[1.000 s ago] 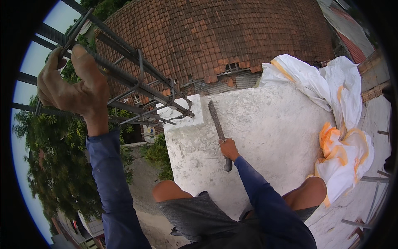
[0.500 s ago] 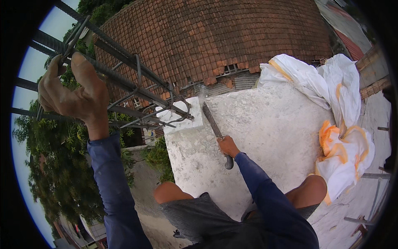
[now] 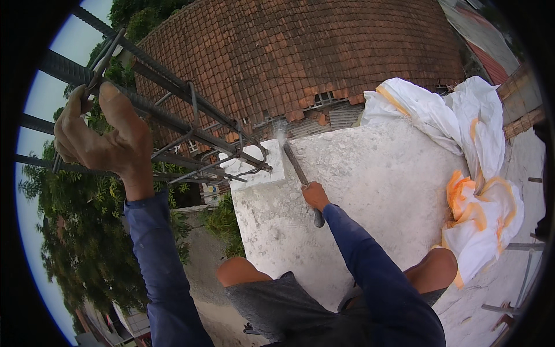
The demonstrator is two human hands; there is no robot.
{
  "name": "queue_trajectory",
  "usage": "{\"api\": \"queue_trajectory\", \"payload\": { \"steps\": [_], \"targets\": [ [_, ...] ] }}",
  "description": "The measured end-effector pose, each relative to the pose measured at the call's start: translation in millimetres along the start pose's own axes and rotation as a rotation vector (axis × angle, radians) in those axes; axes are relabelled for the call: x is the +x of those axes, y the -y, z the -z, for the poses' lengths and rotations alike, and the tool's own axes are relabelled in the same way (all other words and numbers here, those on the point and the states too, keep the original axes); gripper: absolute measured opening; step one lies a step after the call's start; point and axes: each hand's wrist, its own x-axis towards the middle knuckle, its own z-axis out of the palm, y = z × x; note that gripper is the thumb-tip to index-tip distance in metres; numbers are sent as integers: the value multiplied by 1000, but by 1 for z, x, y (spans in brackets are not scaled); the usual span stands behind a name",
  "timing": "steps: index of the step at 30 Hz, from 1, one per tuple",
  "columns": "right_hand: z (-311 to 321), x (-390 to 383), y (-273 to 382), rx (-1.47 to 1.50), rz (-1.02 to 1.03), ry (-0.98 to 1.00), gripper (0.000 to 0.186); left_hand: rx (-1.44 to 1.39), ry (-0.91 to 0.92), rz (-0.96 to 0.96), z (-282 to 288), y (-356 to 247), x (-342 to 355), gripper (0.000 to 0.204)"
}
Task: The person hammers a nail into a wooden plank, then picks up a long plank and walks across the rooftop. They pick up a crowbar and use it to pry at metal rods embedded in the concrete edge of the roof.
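Observation:
High at the left, my left hand (image 3: 104, 130) is closed on a bent steel stirrup (image 3: 107, 58) that loops around the ribbed rebar (image 3: 167, 114). Several of these bars slope down to a pale concrete block (image 3: 263, 173) at the corner of a white, rough slab (image 3: 358, 173). My right hand (image 3: 315, 196) is wrapped around the handle of a machete (image 3: 296, 165), whose dark blade points away from me. Its far end lies beside the concrete block, by a whitish blur like dust. The rounded butt of the handle shows below my fist.
White and orange woven sacks (image 3: 483, 205) lie crumpled along the slab's right side. Past the far edge, lower down, spreads a red-brown tiled roof (image 3: 300, 58). Leafy trees (image 3: 92, 231) stand beyond the left edge. My bent knees (image 3: 243, 272) are at the near side.
The machete has turned slightly in my right hand, so its blade looks narrower. My left hand keeps its hold on the stirrup, and the whole view has shifted slightly.

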Motion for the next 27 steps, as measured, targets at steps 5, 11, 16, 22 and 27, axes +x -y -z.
{"api": "queue_trajectory", "payload": {
  "steps": [5, 11, 16, 22, 27],
  "targets": [
    [11, 12, -4, 498, 38, -121, 40, -20, 23, 55, 0, 7, -6, 39],
    [8, 34, 10, 853, 37, -477, 45, 13, 24, -38, -2, 17, -5, 41],
    [-13, 14, -4, 142, -160, 93, 51, 8, 20, 2, 0, 6, -3, 39],
    [-7, 28, -7, 693, -134, -302, 43, -57, 0, 53, -2, 2, -5, 35],
    [-6, 19, -13, -21, -122, 74, 46, 33, 14, -3, 0, 1, -2, 38]
  ]
}}
